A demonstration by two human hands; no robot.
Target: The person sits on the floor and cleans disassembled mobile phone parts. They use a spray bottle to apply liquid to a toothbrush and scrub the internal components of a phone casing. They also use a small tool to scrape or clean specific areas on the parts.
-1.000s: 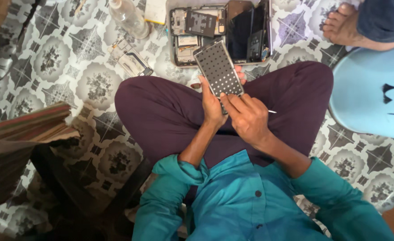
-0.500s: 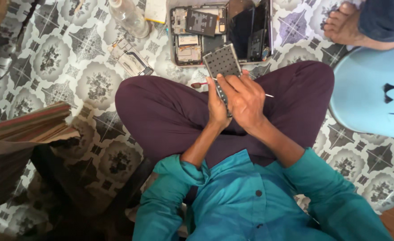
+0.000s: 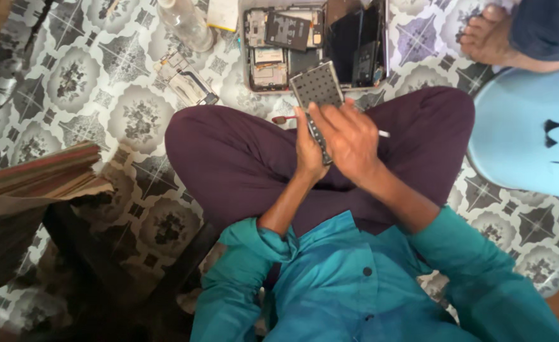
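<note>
I sit cross-legged on a patterned tile floor in purple trousers and a teal shirt. My left hand [image 3: 308, 152] grips a flat grey panel with rows of dots [image 3: 317, 85], held upright over my lap. My right hand [image 3: 349, 136] lies over the panel's lower part, fingers curled on its face. A thin tool with a red tip [image 3: 284, 119] pokes out left of my hands, and its white end shows at the right. Which hand holds the tool is hidden.
An opened phone with bare circuit boards [image 3: 282, 44] and dark phone parts [image 3: 355, 44] lie on the floor ahead. A clear plastic bottle [image 3: 184, 22] and a small circuit frame [image 3: 184, 79] lie at the left. Another person's foot [image 3: 495, 38] and a light blue stool [image 3: 533, 133] are at the right.
My right hand has slid up over the dotted panel, covering more of it. The panel has tipped further away from me, toward the opened phone.
</note>
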